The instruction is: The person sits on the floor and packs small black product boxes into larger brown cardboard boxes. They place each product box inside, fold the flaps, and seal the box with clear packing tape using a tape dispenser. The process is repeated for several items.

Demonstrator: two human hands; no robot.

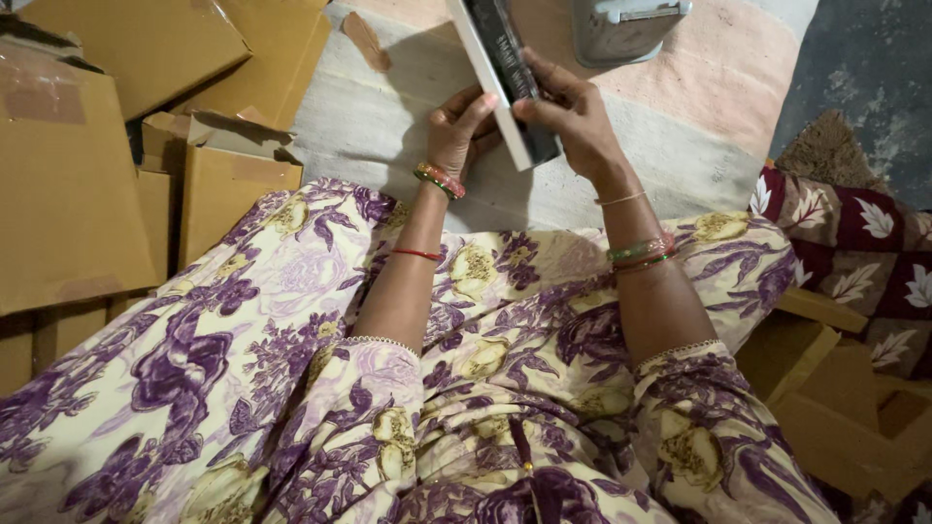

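I hold a flat, slim box (500,68) with a dark printed face and white edges, tilted up in front of me over my lap. My left hand (458,126) grips its left edge near the lower corner, thumb on the front. My right hand (568,112) holds the lower right side, fingers wrapped over the dark face. Both wrists carry coloured bangles. The box's upper end runs out of view at the top.
Several brown cardboard boxes (87,175) are stacked at my left, one small carton (228,180) open. A grey metal container (621,24) stands beyond the box on a striped mat (680,107). A maroon leaf-patterned cushion (854,243) and cardboard pieces (825,388) lie at my right.
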